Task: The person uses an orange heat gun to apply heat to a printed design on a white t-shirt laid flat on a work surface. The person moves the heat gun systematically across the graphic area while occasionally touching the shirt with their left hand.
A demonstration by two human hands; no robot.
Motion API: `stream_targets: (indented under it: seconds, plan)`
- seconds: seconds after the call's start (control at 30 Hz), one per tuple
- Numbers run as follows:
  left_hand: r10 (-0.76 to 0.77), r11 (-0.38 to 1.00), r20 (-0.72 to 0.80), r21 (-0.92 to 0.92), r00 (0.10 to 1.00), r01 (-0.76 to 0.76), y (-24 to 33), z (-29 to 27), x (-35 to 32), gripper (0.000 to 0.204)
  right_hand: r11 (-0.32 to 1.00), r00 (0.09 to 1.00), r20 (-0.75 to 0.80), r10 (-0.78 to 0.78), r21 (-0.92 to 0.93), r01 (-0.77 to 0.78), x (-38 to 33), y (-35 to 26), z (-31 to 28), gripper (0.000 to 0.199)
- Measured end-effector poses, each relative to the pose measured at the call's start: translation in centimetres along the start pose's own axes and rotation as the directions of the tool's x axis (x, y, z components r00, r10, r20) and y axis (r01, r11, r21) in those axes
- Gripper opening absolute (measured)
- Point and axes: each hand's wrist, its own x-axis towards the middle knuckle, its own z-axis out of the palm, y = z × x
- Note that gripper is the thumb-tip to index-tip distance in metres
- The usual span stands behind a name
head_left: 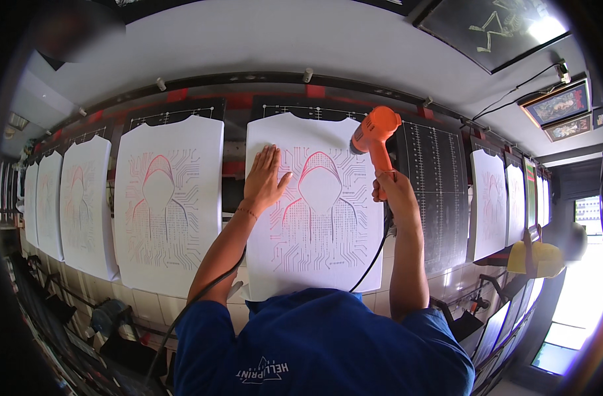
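A white T-shirt (pixel 267 254) lies stretched over a board in front of me, printed with a hooded figure in red and dark blue among circuit-like lines. On its upper left part my left hand (pixel 266 179) rests flat, with the fingers stretched out. My right hand (pixel 397 190) grips the handle of an orange heat gun (pixel 380 129). The gun is at the shirt's upper right, its dark nozzle turned left toward the cloth. Its black cord (pixel 373 261) hangs down from the handle in front of my body.
More white printed shirts (pixel 133 257) on boards stand in a row to the left, others (pixel 487 218) to the right. A bare black board (pixel 433 198) with white markings adjoins on the right. A yellow rounded object (pixel 538 257) is farther right. Framed pictures (pixel 555 105) hang on the wall.
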Motion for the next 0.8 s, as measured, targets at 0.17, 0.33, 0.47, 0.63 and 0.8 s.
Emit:
stream_targets:
  seconds: [0.17,0.33,0.47,0.63,0.8]
  plan:
    - [0.013,1.000,-0.014,0.025,1.000,-0.013,-0.1,0.2,-0.5,0.072,1.000,0.999,-0.039,0.017,-0.006,-0.017,-0.4,-0.2,0.0,0.027]
    - [-0.004,0.998,-0.008,0.056,1.000,0.004,0.0,0.1,-0.4,0.073,0.996,0.995,0.044,0.087,0.005,-0.087,-2.7,-1.9,-0.5,0.027]
    - [-0.009,0.997,-0.009,0.072,1.000,0.010,0.0,0.2,-0.4,0.074,1.000,1.000,-0.026,0.006,-0.025,-0.007,-1.9,-0.4,-0.4,0.027]
    - [-0.024,0.996,0.015,0.086,1.000,0.023,0.1,0.0,-0.2,0.074,1.000,0.997,-0.063,0.031,-0.003,-0.031,-0.7,-0.6,-1.1,0.027]
    - [0.004,0.999,-0.014,0.052,1.000,-0.003,0.0,0.2,-0.2,0.074,0.999,0.998,-0.056,0.034,-0.016,-0.035,-1.3,0.0,-1.2,0.027]
